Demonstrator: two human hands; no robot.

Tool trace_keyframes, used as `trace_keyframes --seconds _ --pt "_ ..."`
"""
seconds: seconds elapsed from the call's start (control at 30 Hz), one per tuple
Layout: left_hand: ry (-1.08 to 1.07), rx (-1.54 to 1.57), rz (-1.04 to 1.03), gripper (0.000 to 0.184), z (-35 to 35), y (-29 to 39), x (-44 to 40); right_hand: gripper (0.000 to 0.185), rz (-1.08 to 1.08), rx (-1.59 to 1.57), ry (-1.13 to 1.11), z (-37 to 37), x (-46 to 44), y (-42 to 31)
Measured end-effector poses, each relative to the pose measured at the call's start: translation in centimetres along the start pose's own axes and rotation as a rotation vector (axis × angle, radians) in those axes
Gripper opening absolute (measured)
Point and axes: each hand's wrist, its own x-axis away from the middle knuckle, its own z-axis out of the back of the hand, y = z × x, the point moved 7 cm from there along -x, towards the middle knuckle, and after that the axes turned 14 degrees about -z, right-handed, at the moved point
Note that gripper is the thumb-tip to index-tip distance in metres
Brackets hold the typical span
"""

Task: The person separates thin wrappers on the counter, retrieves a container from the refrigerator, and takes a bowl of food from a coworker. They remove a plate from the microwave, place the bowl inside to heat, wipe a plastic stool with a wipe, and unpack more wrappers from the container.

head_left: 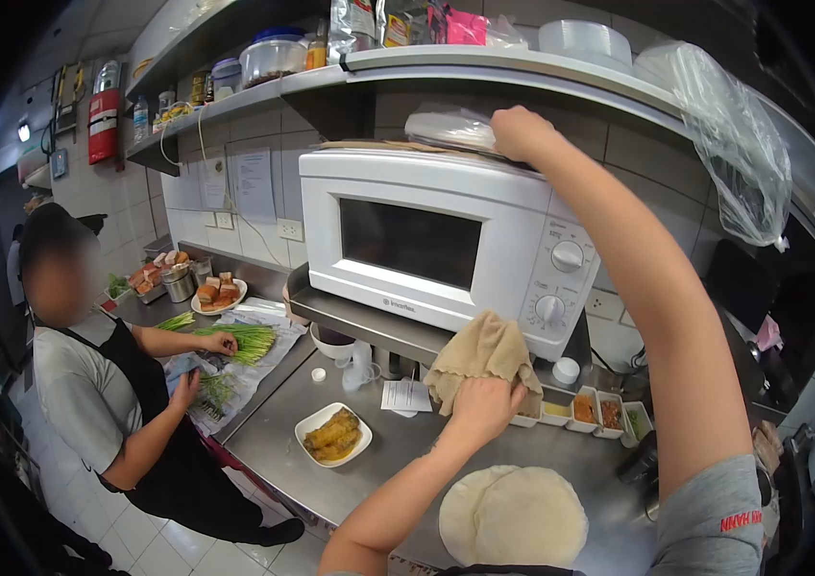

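My left hand (486, 408) is closed on a tan cloth (484, 357), which hangs in front of the microwave's (412, 245) lower edge. Up on top of the microwave, my right hand (523, 132) grips the right end of a clear plastic packet (448, 129); its fingertips are partly hidden. Flat round breads (515, 516) lie on the steel counter below my left hand. A white square bowl (304, 428) with yellow-brown food (332, 437) stands to the left.
Small containers of toppings (584, 409) line the counter's back right. Overhead runs a shelf (523, 63) with a hanging plastic bag (739, 144). At left a co-worker (90, 384) handles green stalks (249, 343) on paper, near a plate of browned food (219, 291).
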Motion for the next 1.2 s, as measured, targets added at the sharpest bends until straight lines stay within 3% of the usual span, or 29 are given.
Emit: trace_keyframes --seconds 0.03,0.1,0.13,0.37,0.47,0.57,0.6,0.67,0.73,0.8,0.9,1.1,1.2 --pt "0.000 0.004 -0.005 0.047 0.2 0.0 0.1 0.048 0.146 0.036 -0.190 -0.8 -0.4 -0.7" --pt "0.007 0.015 -0.016 0.047 0.6 0.1 0.1 0.072 0.187 -0.165 -0.067 0.0 -0.2 1.2" --pt "-0.036 0.013 0.000 0.046 0.4 -0.1 0.1 0.081 0.177 -0.252 -0.139 0.2 -0.3 2.3" --pt "-0.049 -0.020 0.031 0.041 0.1 0.0 -0.1 0.050 0.270 -0.542 0.090 4.7 10.3 9.5" --pt "0.224 0.115 -0.043 0.027 2.0 0.4 0.0 0.045 0.345 -0.827 0.029 4.9 19.0 12.0" --pt "0.740 0.104 -0.288 0.022 5.2 1.0 -0.3 0.034 0.352 -0.880 -0.144 2.7 27.5 14.2" --pt "0.717 0.169 -0.281 0.023 5.2 1.0 -1.2 0.031 0.355 -0.905 -0.294 1.1 29.9 15.0" --pt "0.671 0.292 -0.270 0.026 5.4 1.3 -3.2 0.031 0.279 -1.068 -0.552 -2.7 34.0 17.0" --pt "0.673 0.289 -0.304 0.024 4.7 1.8 -5.3 0.030 -0.182 -1.449 -0.867 -9.0 38.6 20.6" --pt "0.617 0.259 -0.265 0.021 2.5 0.7 -6.0 0.031 -0.400 -1.443 -0.842 -12.5 41.9 24.2" --pt "0.762 0.048 -0.449 0.025 3.3 1.8 -5.9 0.033 -0.537 -1.371 -0.860 -13.6 47.0 28.2" --pt "0.570 -0.101 -0.568 0.033 3.7 1.8 -6.5 0.034 -0.744 -1.536 -0.721 -12.3 52.4 33.5" --pt "0.527 -0.133 -0.507 0.033 4.1 1.6 -6.8 0.036 -0.725 -1.504 -0.767 -12.1 53.0 33.1"
